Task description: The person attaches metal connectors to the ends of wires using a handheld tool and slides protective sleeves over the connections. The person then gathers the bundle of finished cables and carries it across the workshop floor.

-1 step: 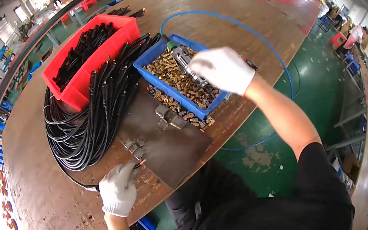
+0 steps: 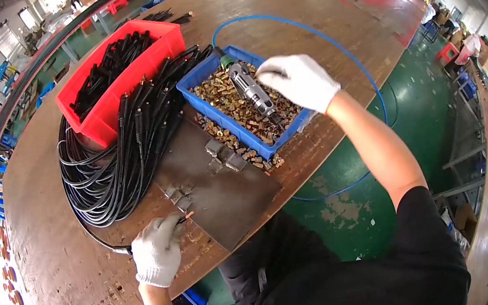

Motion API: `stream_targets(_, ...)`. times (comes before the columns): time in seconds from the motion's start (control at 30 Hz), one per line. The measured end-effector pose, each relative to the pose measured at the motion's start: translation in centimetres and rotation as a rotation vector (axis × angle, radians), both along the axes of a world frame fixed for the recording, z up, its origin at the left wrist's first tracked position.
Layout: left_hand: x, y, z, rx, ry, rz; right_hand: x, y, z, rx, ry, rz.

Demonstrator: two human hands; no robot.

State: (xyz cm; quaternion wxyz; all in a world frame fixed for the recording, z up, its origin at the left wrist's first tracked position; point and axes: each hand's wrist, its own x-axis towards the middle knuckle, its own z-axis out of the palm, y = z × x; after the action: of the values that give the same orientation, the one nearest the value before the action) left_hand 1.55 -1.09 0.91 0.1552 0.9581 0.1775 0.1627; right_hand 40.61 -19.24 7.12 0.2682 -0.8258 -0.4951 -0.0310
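My left hand (image 2: 157, 252), in a white glove, is closed round the end of a black cable (image 2: 106, 244). A copper-coloured tip (image 2: 188, 215) sticks out past its fingers, by a small metal fixture (image 2: 180, 196). Gloved in white too, my right hand (image 2: 303, 82) hovers over the right side of a blue tray (image 2: 223, 121). Its fingers are bent, with a gap between thumb and fingers, and nothing shows in them. Next to it a grey and green air tool (image 2: 249, 90) lies on many small brass fittings (image 2: 210, 92) in the tray.
A red bin (image 2: 115, 112) of short black pieces stands at the left, beside a large bundle of black cables (image 2: 132, 163). A second metal fixture (image 2: 225, 155) sits on the dark plate (image 2: 226, 202). A blue air hose (image 2: 328, 39) loops over the table edge.
My right hand has shifted slightly right and away from the air tool, which now shows more fully and lies a little lower in the tray. My left hand has stayed put.
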Motion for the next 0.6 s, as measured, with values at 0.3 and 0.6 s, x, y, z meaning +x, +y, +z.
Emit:
stream_targets(0.3,0.5,-0.2,-0.1,-0.04,-0.072,0.035,4.3,1.4,-2.7,-0.449,-0.332,0.124)
stream_targets(0.6,0.1,0.1,-0.8,-0.062,-0.052,0.057,4.4,4.1,-2.3,-0.552,-0.174,0.064)
